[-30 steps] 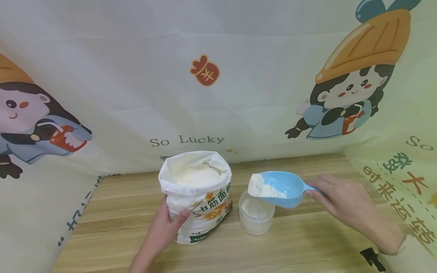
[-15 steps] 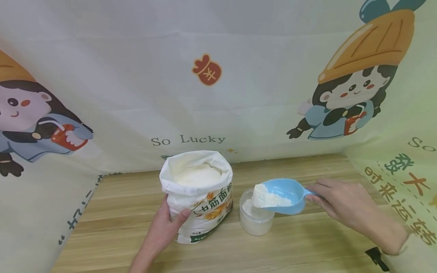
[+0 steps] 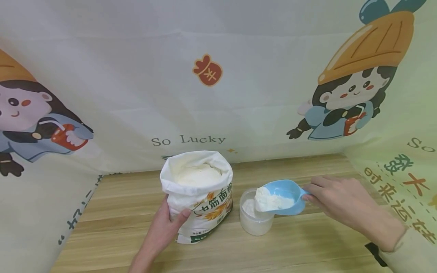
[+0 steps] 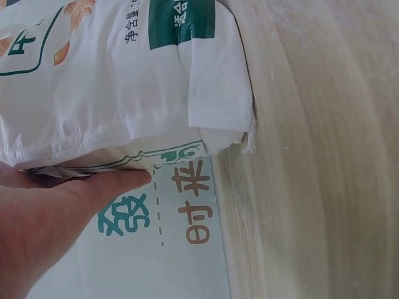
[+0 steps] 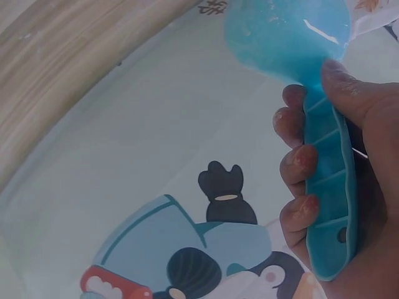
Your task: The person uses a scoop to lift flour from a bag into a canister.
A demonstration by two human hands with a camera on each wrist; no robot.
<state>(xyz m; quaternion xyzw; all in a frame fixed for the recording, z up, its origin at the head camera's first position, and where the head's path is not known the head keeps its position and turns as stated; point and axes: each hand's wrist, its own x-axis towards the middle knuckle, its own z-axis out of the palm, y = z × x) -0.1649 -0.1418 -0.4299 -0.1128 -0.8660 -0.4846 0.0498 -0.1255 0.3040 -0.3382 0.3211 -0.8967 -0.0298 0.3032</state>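
A white bag of flour [image 3: 194, 197] stands upright with its top folded back, flour showing high inside. My left hand [image 3: 167, 222] grips its lower left side, thumb across the front; the other fingers are mostly hidden behind the bag. To the right of the bag stands a small clear round tub [image 3: 255, 226] with white flour in it. My right hand [image 3: 341, 203] holds a light blue scoop [image 3: 288, 187] level over the tub, its front lip overlapping the rim in the head view. White flour [image 3: 271, 200] fills the scoop's front. Fingers wrap the ribbed handle [image 5: 329, 180] in the right wrist view.
The wood-grain table [image 3: 112, 212] carries the bag and tub close together. A printed cloth [image 3: 136, 76] with cartoon figures hangs behind and along both sides. A black strap piece [image 3: 374, 254] shows near the right sleeve.
The scoop has moved down and slightly right, bringing its flour-filled lip over the tub. Flour in the scoop has shifted a little. The left hand and bag have stayed in place.
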